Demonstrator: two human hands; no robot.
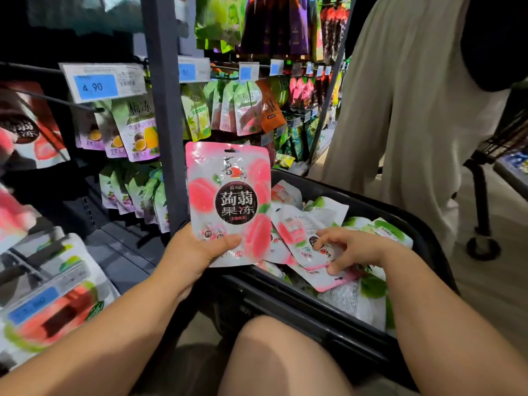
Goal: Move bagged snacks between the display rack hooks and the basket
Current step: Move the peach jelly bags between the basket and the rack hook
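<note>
Standing upright, long axis toward 12 o'clock, a peach pouch [228,201] is clamped at its bottom edge by the left hand [197,252], nearer the rack hook [71,103] at 10 o'clock. A flat pouch [300,232] in the basket [400,212] is pinched by the right hand [351,247].

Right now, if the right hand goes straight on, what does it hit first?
The flat bag in the basket, which the right hand pinches; beyond, maybe the left hand's upright bag.

on my feed the black basket [288,302] is heaped with pink and green snack bags [294,227], more pouches [137,130] hanging off rack hooks [57,100].
</note>
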